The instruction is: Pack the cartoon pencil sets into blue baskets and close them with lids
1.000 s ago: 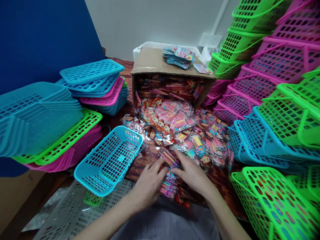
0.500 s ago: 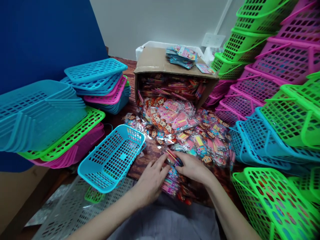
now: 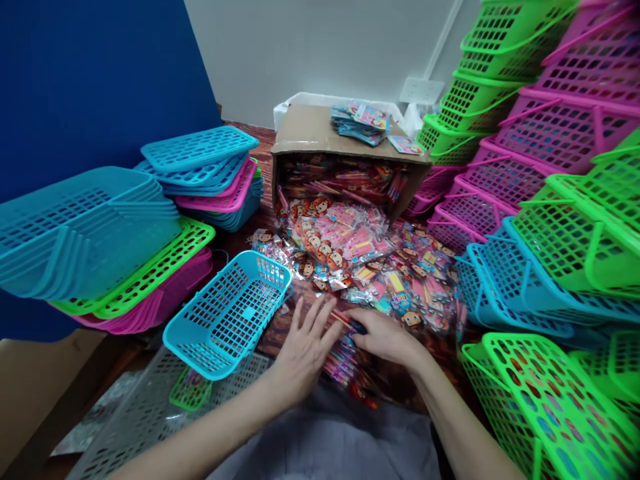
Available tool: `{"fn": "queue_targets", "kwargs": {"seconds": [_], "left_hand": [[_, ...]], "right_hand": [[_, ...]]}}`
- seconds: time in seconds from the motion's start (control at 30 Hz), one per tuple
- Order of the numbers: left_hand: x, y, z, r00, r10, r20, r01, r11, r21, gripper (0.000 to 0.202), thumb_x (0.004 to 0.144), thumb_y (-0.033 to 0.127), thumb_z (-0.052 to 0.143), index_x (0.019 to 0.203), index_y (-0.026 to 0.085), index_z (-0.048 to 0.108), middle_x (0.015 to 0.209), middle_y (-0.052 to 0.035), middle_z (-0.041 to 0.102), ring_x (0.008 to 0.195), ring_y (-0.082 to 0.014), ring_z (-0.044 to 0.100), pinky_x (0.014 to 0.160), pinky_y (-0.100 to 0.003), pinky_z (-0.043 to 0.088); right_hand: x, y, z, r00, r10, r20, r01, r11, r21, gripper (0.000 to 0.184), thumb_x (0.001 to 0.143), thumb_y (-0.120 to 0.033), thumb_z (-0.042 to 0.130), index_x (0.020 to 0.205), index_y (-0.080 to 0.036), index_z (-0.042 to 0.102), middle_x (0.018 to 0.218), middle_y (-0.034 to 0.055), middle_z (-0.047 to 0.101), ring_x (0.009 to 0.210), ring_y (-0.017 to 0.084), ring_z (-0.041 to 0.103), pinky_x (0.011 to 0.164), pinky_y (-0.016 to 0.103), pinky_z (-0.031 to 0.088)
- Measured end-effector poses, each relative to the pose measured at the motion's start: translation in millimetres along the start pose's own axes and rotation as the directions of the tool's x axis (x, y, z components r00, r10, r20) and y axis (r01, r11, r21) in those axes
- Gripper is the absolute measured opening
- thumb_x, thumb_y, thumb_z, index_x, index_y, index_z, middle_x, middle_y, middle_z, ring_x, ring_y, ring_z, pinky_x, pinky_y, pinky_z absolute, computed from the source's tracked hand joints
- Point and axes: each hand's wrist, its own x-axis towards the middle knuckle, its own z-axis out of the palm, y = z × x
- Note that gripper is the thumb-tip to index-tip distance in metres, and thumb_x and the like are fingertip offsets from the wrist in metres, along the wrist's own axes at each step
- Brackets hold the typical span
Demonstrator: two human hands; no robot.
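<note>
Close to my body, a pile of pencil packets point(image 3: 341, 362) with printed cartoon heads lies on the dark wood-grain table. My right hand point(image 3: 384, 335) is closed round the far end of a few pencils point(image 3: 345, 321) at the top of this pile. From the other side my left hand point(image 3: 306, 347) lies over the edge of the pile, its fingers stretched out and apart. Whether its thumb presses on the packets is hidden. Just left of that hand stands a blue plastic basket point(image 3: 200, 331), its inside bare. Beyond both hands spreads a heap of clear cartoon packets point(image 3: 345, 233).
A cardboard box point(image 3: 300, 130) on its side is filled with more packets; cards point(image 3: 360, 120) lie on top. Stacked blue baskets point(image 3: 90, 227) and lids point(image 3: 200, 147) stand left. Tall stacks of pink baskets point(image 3: 560, 127) and green baskets point(image 3: 500, 40) rise right, with a lidded green basket point(image 3: 550, 393) nearer.
My left hand's fingers have spread and lifted off the pencil tips, shifting slightly left. My right hand stays on the pencils. The whole view has shifted slightly with the head.
</note>
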Motion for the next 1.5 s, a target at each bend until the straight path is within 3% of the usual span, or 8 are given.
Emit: {"fn": "queue_targets", "kwargs": {"seconds": [0.13,0.33,0.6,0.77,0.9,1.13,1.3,1.5], "left_hand": [[17.9,-5.4,-11.6,0.975,0.203,0.087,-0.204,0.979,0.002,0.108,0.065,0.005,0.058,0.155,0.023,0.002,0.164,-0.0162,0.005,0.150,-0.0323,0.011,0.118,-0.057,-0.002],[31.1,-7.8,-10.0,0.959,0.261,0.107,-0.265,0.964,0.026,0.097,0.071,0.019,0.064,0.153,0.010,0.014,0.131,-0.0185,0.053,0.126,-0.0345,0.045,0.118,-0.051,0.012],[22.6,-0.4,-13.5,0.971,0.190,0.144,-0.188,0.982,-0.027,0.062,0.074,0.026,0.062,0.131,0.010,0.044,0.116,-0.0182,0.056,0.101,-0.0317,0.057,0.086,-0.042,0.049],[10.6,5.5,-28.3,0.998,-0.034,0.048,0.043,0.978,-0.206,0.052,0.077,0.037,0.062,0.123,0.020,0.046,0.115,-0.0092,0.061,0.102,-0.0274,0.061,0.083,-0.035,0.050],[9.9,3.9,-36.3,0.969,-0.221,0.109,0.244,0.924,-0.293,0.043,0.079,0.041,0.058,0.117,0.023,0.048,0.115,-0.0048,0.064,0.099,-0.0254,0.065,0.081,-0.032,0.052],[28.2,-4.3,-25.3,0.959,-0.182,0.218,0.236,0.938,-0.254,0.063,0.067,0.037,0.071,0.122,0.018,0.048,0.124,-0.0133,0.060,0.107,-0.0331,0.063,0.088,-0.040,0.052],[33.0,12.5,-9.6,0.949,-0.188,0.253,0.243,0.947,-0.209,0.071,0.057,0.028,0.079,0.120,0.012,0.049,0.121,-0.0214,0.058,0.116,-0.0417,0.055,0.096,-0.051,0.046],[21.7,21.8,-2.8,0.933,-0.286,0.217,0.339,0.903,-0.266,0.059,0.065,0.023,0.070,0.120,0.015,0.050,0.114,-0.0176,0.062,0.107,-0.0365,0.061,0.089,-0.044,0.049]], "right_hand": [[1.2,3.2,3.3,0.998,-0.049,-0.035,0.050,0.998,0.032,0.051,0.068,-0.008,0.053,0.114,-0.021,0.068,0.128,0.0078,0.066,0.118,0.026,0.060,0.101,0.036,0.044],[-10.6,33.1,10.5,0.990,0.069,-0.120,0.010,0.828,0.561,0.043,0.078,-0.042,0.065,0.113,-0.017,0.070,0.117,0.0101,0.072,0.110,0.029,0.066,0.101,0.044,0.048],[-56.1,41.2,46.8,0.800,0.398,-0.449,0.032,0.719,0.694,0.050,0.074,-0.057,0.071,0.107,-0.019,0.072,0.113,0.0089,0.073,0.114,0.031,0.063,0.106,0.045,0.043],[-59.1,15.7,44.7,0.662,0.517,-0.543,0.214,0.564,0.798,0.059,0.078,-0.059,0.067,0.122,-0.020,0.065,0.126,0.0084,0.068,0.123,0.029,0.057,0.108,0.043,0.041],[-35.2,-13.6,41.3,0.653,0.403,-0.641,0.375,0.563,0.736,0.057,0.086,-0.060,0.055,0.126,-0.019,0.063,0.137,0.0080,0.060,0.131,0.026,0.050,0.111,0.041,0.037],[-40.4,1.6,89.1,0.415,0.684,-0.600,0.326,0.503,0.800,0.067,0.087,-0.062,0.050,0.140,-0.022,0.047,0.143,0.0103,0.051,0.131,0.025,0.049,0.107,0.043,0.042],[-51.5,-1.6,129.2,0.517,0.728,-0.451,0.312,0.330,0.891,0.072,0.073,-0.053,0.067,0.136,-0.023,0.049,0.139,0.0095,0.054,0.125,0.026,0.053,0.105,0.045,0.044],[-47.8,-16.4,113.1,0.633,0.646,-0.427,0.360,0.242,0.901,0.076,0.061,-0.039,0.075,0.132,-0.021,0.054,0.132,0.0080,0.060,0.124,0.026,0.054,0.109,0.044,0.040]]}}
